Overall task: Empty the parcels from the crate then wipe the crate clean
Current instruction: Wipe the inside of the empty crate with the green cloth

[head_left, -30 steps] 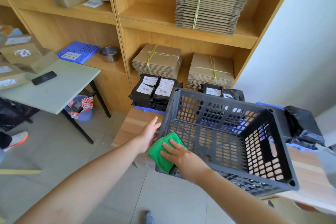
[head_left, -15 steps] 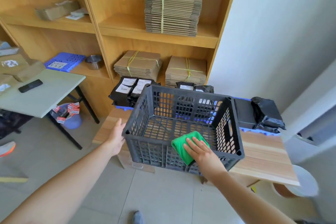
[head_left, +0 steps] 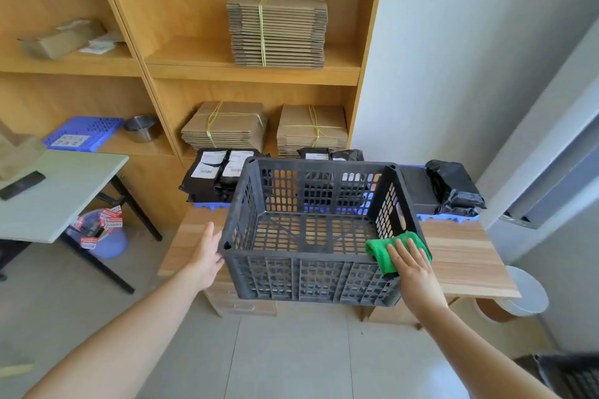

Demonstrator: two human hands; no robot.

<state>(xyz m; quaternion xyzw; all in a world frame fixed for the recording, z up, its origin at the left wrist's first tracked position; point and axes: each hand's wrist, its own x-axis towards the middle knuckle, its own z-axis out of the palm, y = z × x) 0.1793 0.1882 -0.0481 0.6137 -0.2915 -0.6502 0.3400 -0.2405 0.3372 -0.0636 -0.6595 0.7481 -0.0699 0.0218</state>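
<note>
Now, left hand [head_left: 207, 253]: I see it open and flat, fingers straight and close together, palm laid against the outer near-left corner of the crate, at its 8 o'clock. It grips nothing.
Right hand [head_left: 413, 269]: fingers straight and slightly spread, pressed flat on the green cloth, with no curl and no pinch.
Green cloth [head_left: 379, 251]: soft and fuzzy, bunched into a thick pad. It lies over the crate's rim at the near-right corner, about 4 o'clock, with part of it under the fingers.
Crate [head_left: 311, 282]: black hard plastic, rectangular, its walls and floor a grid of small slots, with an oblong handle hole in the right wall. It stands upright at the near edge of the wooden table, and I see wood through the floor slots.
Parcels [head_left: 214, 178]: glossy, crinkled black poly bags, some with white printed labels. They are stacked outside the crate, just behind it at 11 and 2 o'clock.
Blue tray [head_left: 453, 218]: ribbed plastic, lying under the parcels along the table's far edge.
Wooden table [head_left: 463, 256]: a pale top with striped grain.
Shelves [head_left: 252, 74]: tan wood, at 12 o'clock.
Cardboard bundles [head_left: 277, 31]: flat brown sheets tied with yellow string, on the shelves.
Side table [head_left: 58, 197]: a smooth grey-green top on black legs, at 9 o'clock.
</note>
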